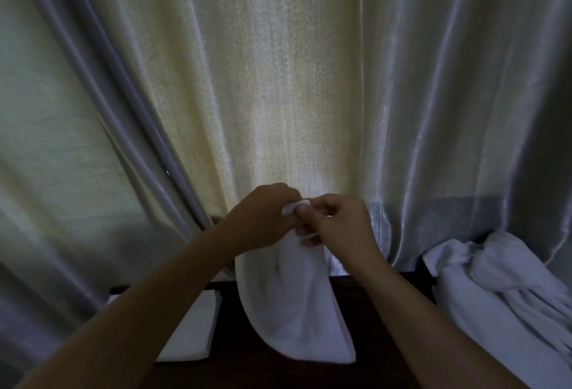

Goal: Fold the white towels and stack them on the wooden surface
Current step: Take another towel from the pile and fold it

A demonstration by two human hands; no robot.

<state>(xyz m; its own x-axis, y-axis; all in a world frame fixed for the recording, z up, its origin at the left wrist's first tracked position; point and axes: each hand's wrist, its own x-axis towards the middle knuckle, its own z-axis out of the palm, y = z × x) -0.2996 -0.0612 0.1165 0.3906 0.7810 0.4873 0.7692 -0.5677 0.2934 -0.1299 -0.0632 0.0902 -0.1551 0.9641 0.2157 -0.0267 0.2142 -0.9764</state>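
A plain white towel point(294, 311) hangs at lower centre before cream curtains point(272, 79) flanked by shiny silver-grey drapes point(448, 94); a white folded stack point(192, 330) and white heap point(501, 289) sit on the dark brown table point(247, 373).

Head view, single camera: worn at head height, wide-angle, facing forward and slightly down toward a curtain point(278, 79) that fills the upper two thirds of the frame at close range. Lower edge takes in both forearms reaching away from the lens, the hands meeting near centre, and a strip of the wooden surface point(371, 311) directly below.
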